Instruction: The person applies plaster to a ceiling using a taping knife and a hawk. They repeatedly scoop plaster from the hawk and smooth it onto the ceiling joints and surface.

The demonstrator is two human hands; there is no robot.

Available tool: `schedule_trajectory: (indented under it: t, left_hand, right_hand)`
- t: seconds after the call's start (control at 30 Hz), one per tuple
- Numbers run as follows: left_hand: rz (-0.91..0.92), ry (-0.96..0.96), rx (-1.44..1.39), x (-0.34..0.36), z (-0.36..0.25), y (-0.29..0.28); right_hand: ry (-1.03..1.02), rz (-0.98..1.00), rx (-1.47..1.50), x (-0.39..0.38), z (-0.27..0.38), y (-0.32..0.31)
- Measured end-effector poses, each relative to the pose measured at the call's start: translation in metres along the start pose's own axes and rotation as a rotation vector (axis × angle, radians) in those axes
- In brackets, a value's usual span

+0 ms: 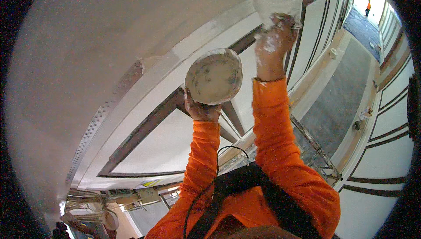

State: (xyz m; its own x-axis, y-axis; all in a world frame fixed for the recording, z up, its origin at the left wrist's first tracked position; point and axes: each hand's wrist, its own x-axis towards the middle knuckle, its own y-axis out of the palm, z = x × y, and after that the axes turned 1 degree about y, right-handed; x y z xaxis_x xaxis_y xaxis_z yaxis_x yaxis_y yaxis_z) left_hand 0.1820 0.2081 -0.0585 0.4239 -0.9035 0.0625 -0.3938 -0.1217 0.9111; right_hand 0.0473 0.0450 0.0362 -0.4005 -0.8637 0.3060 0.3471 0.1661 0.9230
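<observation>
My left hand (201,109) is closed around the underside of a round bowl (239,70), whose inside is coated with greyish-beige plaster (217,77). Up and to the right, my right hand (277,33), smeared with white, grips a wide, pale, flat plaster scraper (278,2). The scraper lies along the edge where the plain surface (109,24) meets the white trim; the contact itself is hard to make out. A perforated metal corner bead (94,123) runs along that same edge, partly covered with plaster, to the left of the bowl.
White wall panels with dark strips (149,145) lie below the edge. A metal scaffold frame (313,142) stands right of my right arm, above a grey floor covering (337,94). Far down the corridor a person in orange (368,8) stands near blue sheeting (362,28). Cables (87,195) hang lower left.
</observation>
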Motion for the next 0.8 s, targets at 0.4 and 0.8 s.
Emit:
schedule_trajectory:
  t: [0.4, 0.8]
  left_hand:
    - [-0.069, 0.200, 0.029, -0.023, -0.026, -0.037]
    - [0.131, -0.050, -0.001, 0.077, 0.126, 0.041]
  right_hand:
    - [-0.534, 0.783, -0.966, -0.210, 0.007, 0.019]
    - [-1.105, 0.559, -1.252, 0.167, 0.026, 0.000]
